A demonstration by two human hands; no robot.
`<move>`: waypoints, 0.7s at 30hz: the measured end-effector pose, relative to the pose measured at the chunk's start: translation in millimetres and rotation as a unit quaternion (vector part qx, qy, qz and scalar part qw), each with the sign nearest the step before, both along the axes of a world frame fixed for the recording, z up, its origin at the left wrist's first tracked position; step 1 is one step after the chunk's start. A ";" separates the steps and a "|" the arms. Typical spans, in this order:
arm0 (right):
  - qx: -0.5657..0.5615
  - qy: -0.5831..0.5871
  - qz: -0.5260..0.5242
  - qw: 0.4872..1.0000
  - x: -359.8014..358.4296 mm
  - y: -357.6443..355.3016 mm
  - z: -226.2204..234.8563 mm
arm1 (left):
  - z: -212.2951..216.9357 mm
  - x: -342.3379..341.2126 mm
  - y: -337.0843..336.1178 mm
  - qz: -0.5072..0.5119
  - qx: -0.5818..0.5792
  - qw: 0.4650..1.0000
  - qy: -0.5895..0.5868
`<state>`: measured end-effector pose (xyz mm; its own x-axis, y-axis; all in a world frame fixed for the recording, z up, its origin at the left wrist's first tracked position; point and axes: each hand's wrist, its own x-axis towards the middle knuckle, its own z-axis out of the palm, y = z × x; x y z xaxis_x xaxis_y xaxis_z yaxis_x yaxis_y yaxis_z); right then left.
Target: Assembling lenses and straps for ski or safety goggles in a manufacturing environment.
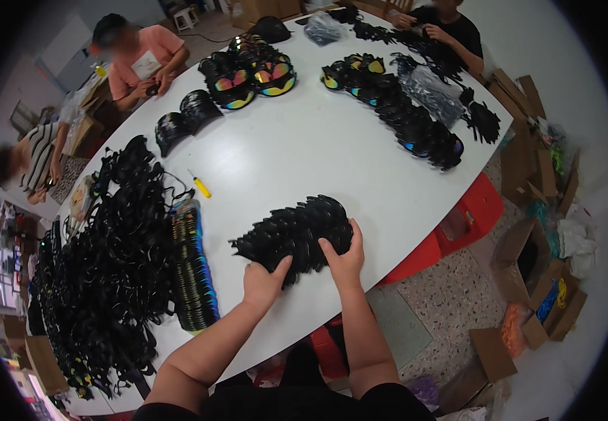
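Observation:
A row of nested black goggle frames (297, 230), with jagged edges, lies on the white table (269, 161) in front of me. My left hand (265, 282) grips its near left side, thumb up against the frames and the other fingers mostly hidden. At the right end my right hand (345, 258) is closed round the row, thumb on the near side and fingers around the end. Left of my hands stands a long stack of mirrored lenses (195, 270) with blue-green edges. Beyond it lies a yellow-handled screwdriver (202, 187).
A big heap of black straps (107, 266) covers the table's left. Goggles with rainbow lenses (274, 76) stand at the far side; another goggle row (409, 119) runs along the right. Several people sit around the table. A red chair (469, 217) and cardboard boxes (521, 259) are at right.

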<state>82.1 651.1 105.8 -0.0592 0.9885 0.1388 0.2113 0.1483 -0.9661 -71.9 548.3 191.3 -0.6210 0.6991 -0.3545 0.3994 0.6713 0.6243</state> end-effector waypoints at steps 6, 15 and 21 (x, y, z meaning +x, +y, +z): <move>-0.026 0.061 -0.104 0.992 5.0 23.0 6.8 | -0.7 -19.3 89.0 -0.113 0.039 0.993 0.020; 0.066 -0.112 -0.132 0.983 29.1 126.4 -2.7 | -13.8 -41.9 253.8 -0.243 0.098 0.965 -0.019; 0.079 -0.131 -0.111 0.982 12.4 166.9 4.6 | -19.1 -70.6 333.0 -0.254 0.117 0.959 -0.043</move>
<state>94.5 818.0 110.3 0.1014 0.9482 0.3011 0.4939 0.2148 -0.8426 -142.4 881.3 172.2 -0.1554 0.9702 -0.1859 0.5788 0.2419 0.7788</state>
